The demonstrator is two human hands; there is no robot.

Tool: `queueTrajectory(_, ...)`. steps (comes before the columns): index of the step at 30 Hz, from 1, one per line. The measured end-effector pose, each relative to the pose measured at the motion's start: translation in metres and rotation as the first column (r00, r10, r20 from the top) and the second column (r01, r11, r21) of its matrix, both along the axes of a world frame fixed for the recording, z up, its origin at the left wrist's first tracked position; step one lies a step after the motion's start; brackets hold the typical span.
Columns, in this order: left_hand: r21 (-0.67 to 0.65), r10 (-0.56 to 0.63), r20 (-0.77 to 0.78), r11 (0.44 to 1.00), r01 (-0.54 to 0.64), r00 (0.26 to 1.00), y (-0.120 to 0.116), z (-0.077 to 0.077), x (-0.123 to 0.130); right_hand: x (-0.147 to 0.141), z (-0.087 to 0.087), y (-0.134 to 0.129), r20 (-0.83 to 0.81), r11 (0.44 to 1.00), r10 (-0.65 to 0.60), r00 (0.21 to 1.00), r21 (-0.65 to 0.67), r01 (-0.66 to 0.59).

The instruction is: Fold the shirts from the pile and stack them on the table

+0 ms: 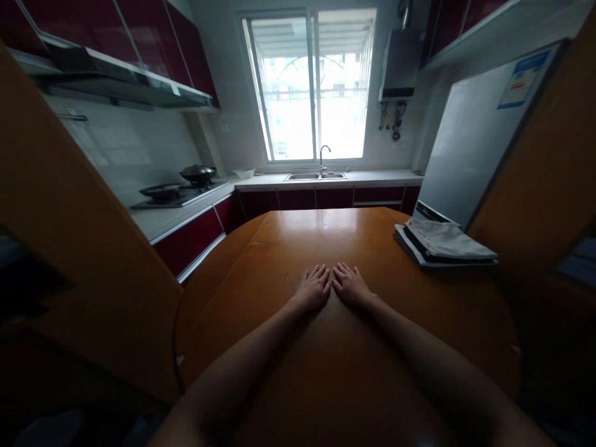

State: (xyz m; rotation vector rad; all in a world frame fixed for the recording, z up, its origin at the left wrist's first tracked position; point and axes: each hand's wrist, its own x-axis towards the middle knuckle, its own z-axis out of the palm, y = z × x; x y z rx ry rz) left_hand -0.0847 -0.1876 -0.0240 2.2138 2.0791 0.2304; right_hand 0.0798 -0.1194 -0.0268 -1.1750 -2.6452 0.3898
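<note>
My left hand [313, 287] lies flat on the wooden table [261, 298], palm down with the fingers spread. Beside it, my right hand [350, 285] rests the same way, its thumb close to the left thumb. Neither hand holds anything. A folded stack of white, grey and black cloth [449, 242] sits on the table's right side, well apart from my right hand.
Beyond the table runs a counter with a sink [303, 177] and faucet [322, 158] under a window [311, 87]. Pans [199, 174] stand on the stove at left. A refrigerator [479, 130] rises at right. Wooden door frames flank both sides.
</note>
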Motion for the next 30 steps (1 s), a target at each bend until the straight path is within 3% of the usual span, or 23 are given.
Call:
queueTrajectory(9, 0.003, -0.002, 0.021, 1.0, 0.002, 1.0, 0.0, -0.0003, -0.0011, 0.0016, 0.0054, -0.0035, -0.025, 1.0, 0.004, 1.0, -0.024, -0.004)
queueTrajectory(30, 0.007, -0.003, -0.014, 1.0, 0.003, 1.0, 0.0014, 0.0024, -0.0007, 0.0016, -0.0011, 0.0023, -0.078, 1.0, 0.01, 0.997, -0.009, -0.011)
